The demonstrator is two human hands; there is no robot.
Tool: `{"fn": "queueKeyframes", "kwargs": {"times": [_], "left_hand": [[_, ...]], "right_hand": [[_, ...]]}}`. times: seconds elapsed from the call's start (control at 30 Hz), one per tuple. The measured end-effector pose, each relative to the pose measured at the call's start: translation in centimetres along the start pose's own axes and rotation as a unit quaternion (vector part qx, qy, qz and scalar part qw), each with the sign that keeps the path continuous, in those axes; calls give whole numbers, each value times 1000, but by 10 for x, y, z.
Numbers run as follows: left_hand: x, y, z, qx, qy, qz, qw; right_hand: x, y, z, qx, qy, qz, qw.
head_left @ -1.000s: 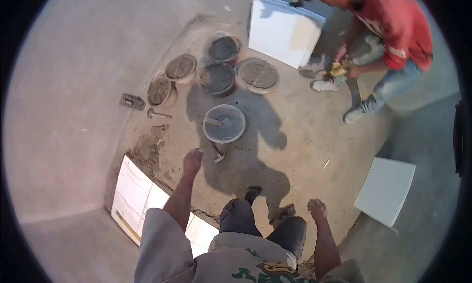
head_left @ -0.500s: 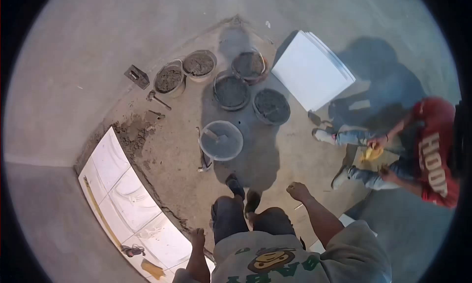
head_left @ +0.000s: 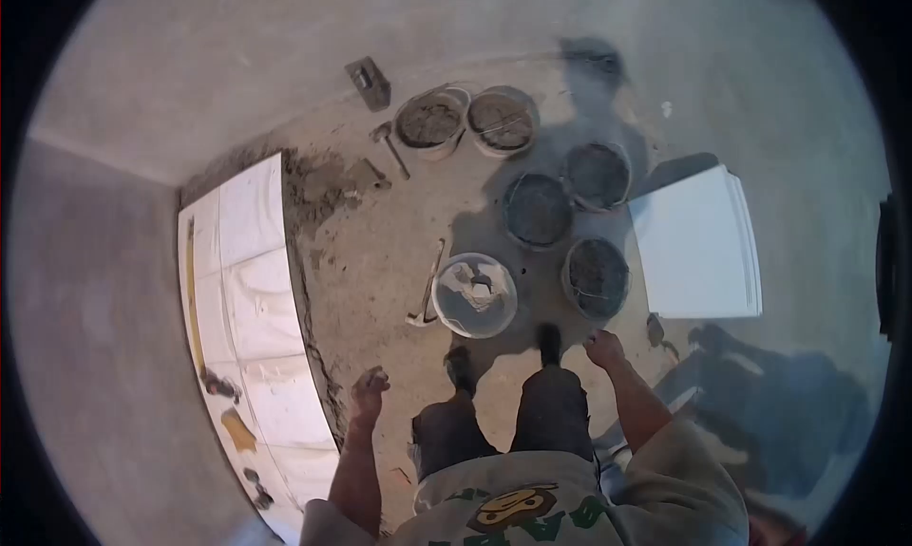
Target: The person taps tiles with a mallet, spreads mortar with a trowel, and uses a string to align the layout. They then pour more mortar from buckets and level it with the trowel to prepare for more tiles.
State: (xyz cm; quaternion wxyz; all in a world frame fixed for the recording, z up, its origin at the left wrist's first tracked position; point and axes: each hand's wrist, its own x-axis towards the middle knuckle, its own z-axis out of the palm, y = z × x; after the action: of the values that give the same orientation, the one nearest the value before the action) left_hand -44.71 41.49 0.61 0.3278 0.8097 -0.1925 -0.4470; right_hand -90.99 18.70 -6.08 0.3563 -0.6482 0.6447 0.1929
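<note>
Beside the white tiles, my left hand hangs over the bare floor, its fingers loosely bent and apart, with nothing visible in them. My right hand is closed in a loose fist with nothing seen in it, just below a bucket of dark mortar. Between and ahead of both hands stands a round tub holding liquid and a pale object. A hammer lies against the tub's left side. Large white tiles form a strip at the left, with a yellow level on them.
More mortar buckets stand ahead. A trowel, a mallet and a small tool lie at upper left. Stacked white tiles are at the right. A yellow cloth lies on the laid tiles. Red clothing shows at lower right.
The view has turned left, and the buckets and stacked tiles sit farther right. The co-worker has almost left view. My left hand has moved forward and its fingers have loosened. My feet have stepped apart.
</note>
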Motion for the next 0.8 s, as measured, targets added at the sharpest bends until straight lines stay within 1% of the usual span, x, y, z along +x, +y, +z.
{"fn": "queueKeyframes", "kwargs": {"times": [0.03,0.07,0.1,0.13,0.17,0.2,0.23,0.27,0.3,0.33,0.37,0.4,0.43,0.5,0.53,0.57,0.6,0.63,0.67,0.7,0.73,0.77,0.8], "left_hand": [[-5,23,6,-7,20,-21,1000],[-15,46,11,9,34,-34,999],[-26,55,19,26,53,-51,997],[-36,47,33,15,114,-58,992],[-44,27,47,7,146,-75,986],[-61,-17,61,-10,150,-96,984],[-78,-60,75,-26,154,-116,981],[-93,-106,96,72,133,-110,982],[-115,-156,126,300,66,-46,951],[-140,-182,160,390,19,-21,921],[-157,-194,197,361,-12,-43,931],[-153,-127,226,183,5,-165,969],[-145,-44,255,6,64,-275,959],[-131,27,275,87,-72,-185,976],[-122,61,277,82,-71,-193,975],[-109,91,278,33,-102,-207,972],[-97,104,280,-15,-137,-213,967],[-93,88,282,-21,-145,-205,968],[-95,56,281,15,-92,-123,988],[-96,30,282,47,-29,-42,998],[-95,12,280,-32,33,-118,992],[-97,6,275,-111,99,-194,970],[-103,0,269,-120,115,-200,966]], "right_hand": [[19,11,-3,-16,-20,-16,1000],[35,23,-2,-28,-21,-12,999],[55,31,-2,-42,-26,-14,999],[76,35,-3,-61,-47,-46,996],[96,40,-6,-100,-63,-36,992],[112,47,-8,-137,-80,-18,987],[126,51,-11,-144,-97,-32,984],[141,55,-12,-159,-113,-49,980],[152,65,-9,-174,-124,-64,975],[172,88,11,-167,-127,-66,976],[178,95,13,-178,-139,-69,972],[180,99,15,-202,-116,-118,965],[178,101,16,-223,-95,-162,957],[185,108,24,-243,-122,-144,952],[190,108,27,-259,-139,-132,947],[195,108,29,-264,-139,-135,945],[200,111,28,-243,-185,-106,946],[202,118,24,-222,-228,-71,945],[207,129,19,-202,-228,-75,950],[215,152,17,-211,-220,-73,950],[227,175,16,-273,-219,-118,929],[232,171,9,-333,-221,-167,901],[239,168,-2,-343,-223,-182,894]]}}
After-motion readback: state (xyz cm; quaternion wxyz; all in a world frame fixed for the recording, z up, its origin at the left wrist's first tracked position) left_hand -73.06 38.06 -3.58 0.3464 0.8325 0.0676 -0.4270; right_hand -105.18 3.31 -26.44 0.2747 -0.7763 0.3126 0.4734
